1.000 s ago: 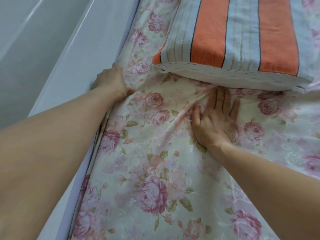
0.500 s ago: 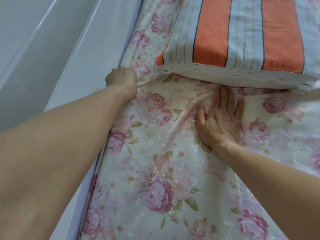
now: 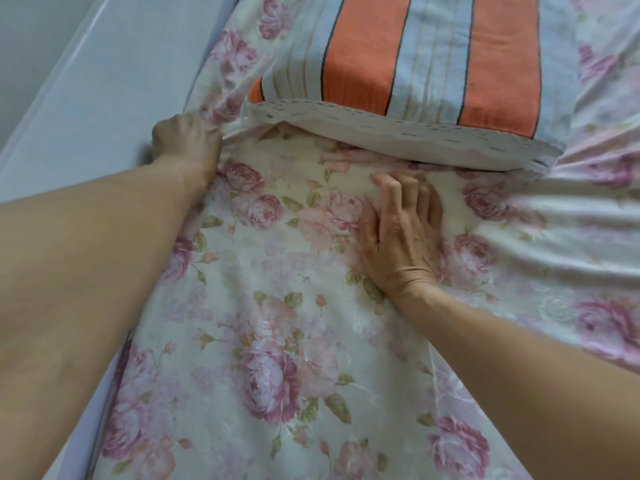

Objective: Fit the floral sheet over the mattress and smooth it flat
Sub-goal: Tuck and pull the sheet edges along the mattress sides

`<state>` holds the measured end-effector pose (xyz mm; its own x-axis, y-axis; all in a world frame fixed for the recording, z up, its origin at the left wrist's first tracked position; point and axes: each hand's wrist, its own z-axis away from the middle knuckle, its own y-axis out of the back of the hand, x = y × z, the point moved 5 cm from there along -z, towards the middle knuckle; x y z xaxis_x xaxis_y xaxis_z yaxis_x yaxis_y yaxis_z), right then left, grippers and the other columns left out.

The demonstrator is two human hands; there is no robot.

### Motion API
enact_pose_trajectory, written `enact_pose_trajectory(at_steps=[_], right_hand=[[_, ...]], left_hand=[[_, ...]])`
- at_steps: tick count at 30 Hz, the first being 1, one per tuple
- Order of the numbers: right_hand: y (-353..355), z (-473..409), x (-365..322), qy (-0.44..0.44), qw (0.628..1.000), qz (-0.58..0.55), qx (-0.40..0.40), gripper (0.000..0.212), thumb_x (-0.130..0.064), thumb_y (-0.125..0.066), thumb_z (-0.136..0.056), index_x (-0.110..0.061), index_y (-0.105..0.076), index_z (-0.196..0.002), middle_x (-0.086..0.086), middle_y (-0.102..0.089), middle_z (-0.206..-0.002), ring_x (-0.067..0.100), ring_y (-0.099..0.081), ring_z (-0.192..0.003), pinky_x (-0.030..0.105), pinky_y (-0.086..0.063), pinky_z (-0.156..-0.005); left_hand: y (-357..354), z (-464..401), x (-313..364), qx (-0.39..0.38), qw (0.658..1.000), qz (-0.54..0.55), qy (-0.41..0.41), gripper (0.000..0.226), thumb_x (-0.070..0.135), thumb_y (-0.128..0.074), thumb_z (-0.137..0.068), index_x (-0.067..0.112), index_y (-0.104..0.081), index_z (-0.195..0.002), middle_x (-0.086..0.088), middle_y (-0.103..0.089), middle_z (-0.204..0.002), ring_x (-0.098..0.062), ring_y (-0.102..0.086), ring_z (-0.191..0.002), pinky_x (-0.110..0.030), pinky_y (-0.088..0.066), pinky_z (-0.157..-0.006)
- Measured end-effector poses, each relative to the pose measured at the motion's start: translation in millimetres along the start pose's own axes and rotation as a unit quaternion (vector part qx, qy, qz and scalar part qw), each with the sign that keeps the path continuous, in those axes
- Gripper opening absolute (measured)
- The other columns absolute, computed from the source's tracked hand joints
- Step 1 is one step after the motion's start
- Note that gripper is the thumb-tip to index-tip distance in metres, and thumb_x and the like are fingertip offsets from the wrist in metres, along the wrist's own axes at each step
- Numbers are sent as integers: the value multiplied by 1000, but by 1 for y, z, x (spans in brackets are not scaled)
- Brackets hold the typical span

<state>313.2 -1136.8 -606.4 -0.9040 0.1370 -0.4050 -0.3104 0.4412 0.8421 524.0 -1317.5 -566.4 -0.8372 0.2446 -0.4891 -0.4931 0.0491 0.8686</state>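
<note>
Now the floral sheet point(image 3: 277, 341) lies spread over the bed, its cream cloth printed with pink roses and green leaves, reaching from the near edge up under the pillow at the far side. The left hand point(image 3: 187, 140) is at the sheet's left border, just beside the pillow's near-left corner, with its fingers curled into a fist that grips a bunch of the cloth; tight folds run from that fist toward the far left. The right hand point(image 3: 401, 230) rests palm down on the sheet in the middle, just near of the pillow's edge, its fingers bent at the knuckles and pressing into the cloth, which puckers a little around the fingertips. Between the two hands the sheet looks fairly flat. To the right of the right hand several long ridges cross the cloth toward the right edge.

The pillow point(image 3: 398, 64) sits on the far part of the bed, covered by a towel with orange and pale blue stripes, with a white eyelet-trimmed border along its near side. Left of the bed runs a smooth pale panel point(image 3: 104, 91), touching the mattress side.
</note>
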Motion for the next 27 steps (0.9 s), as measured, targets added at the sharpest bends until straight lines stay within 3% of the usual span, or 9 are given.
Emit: enact_pose_trajectory(at_steps=[2,7,11,15,17,20,22,25,27], right_hand=[[-4,-2,1,-2,1000,14,-25,31,-27,-45,-89,-15,-57,-114,6,-55,-121,28,-45,-116,47,-24,-111],[-14,-4,0,-17,994,40,-100,51,-34,-33,-93,-21,-42,-141,-5,-36,-149,14,-23,-141,46,-3,-118],[-14,-4,-1,-19,992,51,-117,52,-35,-32,-94,-22,-37,-144,-7,-32,-152,13,-18,-143,46,-2,-118],[-17,-5,1,-20,989,63,-129,54,-35,-31,-94,-24,-32,-146,-8,-27,-154,12,-15,-144,45,0,-118],[-16,-4,0,-24,988,68,-138,55,-36,-30,-94,-25,-28,-148,-8,-24,-155,11,-12,-145,46,1,-118],[-18,-6,0,-23,985,79,-151,57,-37,-27,-94,-25,-24,-149,-8,-19,-157,11,-7,-146,45,4,-118],[-19,-7,0,-22,985,76,-151,57,-37,-26,-94,-25,-23,-149,-8,-19,-157,11,-7,-146,45,5,-118],[-18,-6,2,-30,986,60,-153,56,-35,-24,-94,-25,-25,-149,-9,-20,-157,11,-9,-146,45,3,-118],[-17,-6,2,-30,986,54,-152,55,-34,-25,-95,-26,-26,-149,-9,-20,-157,11,-9,-145,44,3,-118]], left_hand=[[0,1,4,5,1000,-8,1,30,-5,-42,-93,-4,-57,-120,-23,-53,-124,-41,-54,-115,-44,-47,-85],[-4,14,6,-51,987,125,87,33,-6,-36,-95,-9,-51,-124,-27,-52,-128,-45,-50,-118,-48,-44,-92],[-22,21,0,-122,929,284,205,41,17,-41,-97,-6,-49,-130,-28,-47,-136,-44,-45,-126,-43,-37,-103],[-33,17,7,-179,873,389,233,63,37,-26,-103,-4,-15,-149,-23,-18,-156,-38,-20,-143,-40,-19,-117],[-32,25,9,-153,859,427,238,63,34,-31,-102,0,-8,-150,-21,-12,-157,-36,-15,-144,-40,-15,-117],[1,63,22,78,903,383,179,52,19,-36,-96,8,-27,-146,-14,-29,-149,-33,-29,-136,-41,-20,-115],[23,122,63,161,891,417,84,51,21,-35,-97,12,-30,-147,-6,-31,-152,-23,-27,-141,-43,-15,-118],[26,238,137,55,881,458,-101,52,31,-30,-101,20,-23,-151,5,-18,-159,-9,-8,-147,-44,-8,-120],[4,266,133,23,919,365,-146,57,45,-19,-101,26,-13,-154,9,-5,-162,-8,2,-148,-43,-2,-119]])
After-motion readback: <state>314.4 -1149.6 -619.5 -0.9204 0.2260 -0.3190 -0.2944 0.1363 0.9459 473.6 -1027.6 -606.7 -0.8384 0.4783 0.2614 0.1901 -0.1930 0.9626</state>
